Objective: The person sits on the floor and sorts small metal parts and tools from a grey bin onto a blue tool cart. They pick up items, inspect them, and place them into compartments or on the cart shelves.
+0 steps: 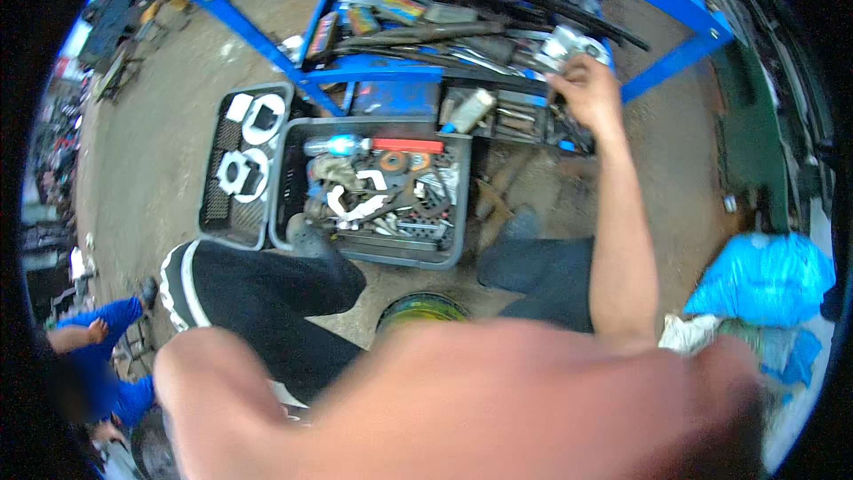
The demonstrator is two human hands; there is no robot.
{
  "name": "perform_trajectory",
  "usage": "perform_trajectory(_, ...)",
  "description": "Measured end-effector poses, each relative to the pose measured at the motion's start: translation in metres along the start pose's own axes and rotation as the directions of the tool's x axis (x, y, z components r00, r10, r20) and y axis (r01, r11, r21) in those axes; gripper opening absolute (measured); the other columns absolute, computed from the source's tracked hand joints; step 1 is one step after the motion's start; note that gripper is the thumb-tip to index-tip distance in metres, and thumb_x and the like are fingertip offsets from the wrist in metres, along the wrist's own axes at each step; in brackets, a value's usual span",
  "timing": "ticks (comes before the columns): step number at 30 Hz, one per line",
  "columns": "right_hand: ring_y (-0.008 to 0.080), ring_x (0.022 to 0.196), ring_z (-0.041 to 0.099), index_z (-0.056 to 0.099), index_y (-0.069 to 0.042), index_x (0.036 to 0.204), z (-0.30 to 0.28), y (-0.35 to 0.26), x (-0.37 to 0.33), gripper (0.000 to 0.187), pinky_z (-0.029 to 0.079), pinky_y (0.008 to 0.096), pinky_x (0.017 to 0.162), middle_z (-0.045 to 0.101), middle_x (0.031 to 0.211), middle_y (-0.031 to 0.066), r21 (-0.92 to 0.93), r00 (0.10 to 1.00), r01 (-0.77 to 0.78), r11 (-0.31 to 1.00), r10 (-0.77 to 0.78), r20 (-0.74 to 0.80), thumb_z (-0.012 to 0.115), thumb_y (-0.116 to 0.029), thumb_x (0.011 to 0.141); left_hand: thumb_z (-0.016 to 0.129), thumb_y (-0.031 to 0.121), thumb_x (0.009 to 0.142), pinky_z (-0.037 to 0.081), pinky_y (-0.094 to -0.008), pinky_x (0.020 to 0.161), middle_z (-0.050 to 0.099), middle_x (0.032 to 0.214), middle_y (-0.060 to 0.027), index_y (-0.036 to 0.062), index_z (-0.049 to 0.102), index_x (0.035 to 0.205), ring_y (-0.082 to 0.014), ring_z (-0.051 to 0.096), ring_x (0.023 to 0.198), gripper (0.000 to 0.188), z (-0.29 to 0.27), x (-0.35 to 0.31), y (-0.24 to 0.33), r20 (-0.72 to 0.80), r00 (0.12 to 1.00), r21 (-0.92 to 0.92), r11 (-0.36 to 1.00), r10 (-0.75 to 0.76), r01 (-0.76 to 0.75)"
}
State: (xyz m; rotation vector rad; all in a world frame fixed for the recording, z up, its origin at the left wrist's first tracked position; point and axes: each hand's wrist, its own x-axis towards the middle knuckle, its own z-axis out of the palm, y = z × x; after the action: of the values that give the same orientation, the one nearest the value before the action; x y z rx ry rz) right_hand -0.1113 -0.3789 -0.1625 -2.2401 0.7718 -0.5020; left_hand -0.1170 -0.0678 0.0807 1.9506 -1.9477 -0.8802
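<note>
My right hand (pixel 588 93) reaches over the right side of the blue frame's lower shelf (pixel 324 76). Its fingers are bent together in a pinch; whatever may be between them is too small to name. Just beyond it sits a silvery metal part (pixel 565 43), and below it are small dark items in a compartment tray (pixel 517 116). Long metal tools (pixel 426 34) and small boxes (pixel 404 9) crowd the shelf. Very close and blurred, bare skin that seems to be my left hand (pixel 533 391) fills the lower picture, its fingers unreadable.
Between my knees stands a black crate (pixel 373 256) of metal parts, a bottle (pixel 336 144) and a red bar (pixel 407 146). A narrower basket (pixel 213 200) holds pale ring-shaped parts (pixel 263 119). Blue plastic bags (pixel 762 280) lie right. A person in blue (pixel 115 316) is at far left.
</note>
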Motion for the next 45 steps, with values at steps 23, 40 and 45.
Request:
perform_trajectory(23,0.0335,0.088,0.073,0.074,-0.007,0.09,0.025,0.001,-0.007,0.017,0.057,0.0422,0.078,0.075,0.088,0.016,-0.282,0.97,-0.031,0.959,0.097,0.222,0.08,-0.01,0.074,0.048,0.033,0.108,0.025,-0.0241,0.047,0.035,0.054,0.0059,-0.0034,0.064,0.097,-0.005,0.03,0.048,0.042,0.013,-0.05,-0.168,-0.104,0.751,-0.98,0.197,-0.652,0.036)
perform_trajectory(40,0.04,0.091,0.07,0.071,0.001,0.098,0.082,-0.033,-0.03,0.028,0.054,0.0473,0.083,0.073,0.095,0.0225,-0.126,0.985,0.068,0.99,-0.046,0.168,0.076,-0.022,0.083,0.044,0.044,0.108,0.03,-0.0235,0.051,0.043,0.063,0.0044,0.0022,0.065,0.094,-0.0069,0.038,0.056,0.049,0.032,-0.041,-0.169,0.042,0.753,-0.993,0.057,-0.657,0.106)
perform_trajectory(45,0.0379,0.086,0.07,0.067,0.002,0.095,0.109,-0.016,-0.036,0.028,0.054,0.0455,0.076,0.072,0.088,0.0211,-0.202,0.997,0.037,0.979,-0.023,0.068,0.077,-0.022,0.083,0.045,0.043,0.108,0.031,-0.0252,0.053,0.042,0.063,0.0034,0.0012,0.066,0.091,-0.0085,0.038,0.057,0.05,0.039,-0.037,-0.164,0.049,0.765,-0.974,0.139,-0.642,0.18)
